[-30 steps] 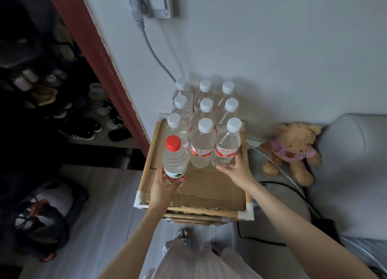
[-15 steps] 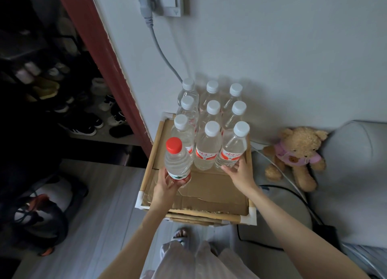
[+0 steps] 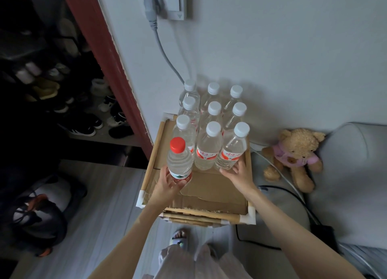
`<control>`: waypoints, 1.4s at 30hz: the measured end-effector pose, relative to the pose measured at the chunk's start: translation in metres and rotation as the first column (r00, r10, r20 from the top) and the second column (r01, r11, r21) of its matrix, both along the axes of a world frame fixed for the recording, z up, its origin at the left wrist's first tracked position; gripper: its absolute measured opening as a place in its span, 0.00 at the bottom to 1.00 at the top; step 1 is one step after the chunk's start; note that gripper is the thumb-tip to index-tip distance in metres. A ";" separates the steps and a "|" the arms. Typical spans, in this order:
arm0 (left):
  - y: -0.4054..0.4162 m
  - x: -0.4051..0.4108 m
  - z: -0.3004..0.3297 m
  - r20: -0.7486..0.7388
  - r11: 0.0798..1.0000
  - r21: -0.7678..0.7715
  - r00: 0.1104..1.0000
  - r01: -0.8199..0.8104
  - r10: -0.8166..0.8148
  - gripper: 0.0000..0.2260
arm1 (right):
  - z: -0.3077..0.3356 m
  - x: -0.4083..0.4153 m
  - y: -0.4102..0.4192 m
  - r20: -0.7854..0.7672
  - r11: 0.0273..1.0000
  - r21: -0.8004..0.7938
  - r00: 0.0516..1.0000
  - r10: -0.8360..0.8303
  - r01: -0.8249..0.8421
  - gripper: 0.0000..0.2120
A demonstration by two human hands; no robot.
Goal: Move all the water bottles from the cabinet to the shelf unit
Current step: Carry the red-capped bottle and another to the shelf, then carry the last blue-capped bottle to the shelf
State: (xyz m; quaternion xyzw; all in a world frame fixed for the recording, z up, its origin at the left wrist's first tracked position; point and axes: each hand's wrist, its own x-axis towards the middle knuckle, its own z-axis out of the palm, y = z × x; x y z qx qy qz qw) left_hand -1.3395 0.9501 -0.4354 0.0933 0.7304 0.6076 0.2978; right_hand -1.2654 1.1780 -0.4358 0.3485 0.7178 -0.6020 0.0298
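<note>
Several clear water bottles with white caps (image 3: 208, 145) stand in rows on the cardboard top of a bamboo-framed shelf unit (image 3: 150, 159) against the wall. My left hand (image 3: 166, 186) grips the base of a red-capped bottle (image 3: 179, 161), upright at the front left beside the rows. My right hand (image 3: 238, 175) rests on the cardboard with its fingertips touching the base of the front right bottle (image 3: 232, 149), fingers spread and not wrapped around it.
A grey plug and cable (image 3: 156, 25) run down the wall behind the bottles. A teddy bear (image 3: 293, 155) sits to the right against a grey cushion (image 3: 351, 174). Shoes (image 3: 83, 123) fill the dark opening on the left. A bag (image 3: 39, 213) lies on the floor.
The red-capped bottle has settled slightly closer to the front left row. Both hands stay in nearly the same places; the view has shifted a little.
</note>
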 end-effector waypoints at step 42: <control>-0.420 0.677 0.076 -0.601 -0.254 -0.689 0.339 -0.679 0.724 0.35 | 0.080 0.283 -0.559 0.198 -0.406 0.805 -0.449 0.871 -0.432 0.34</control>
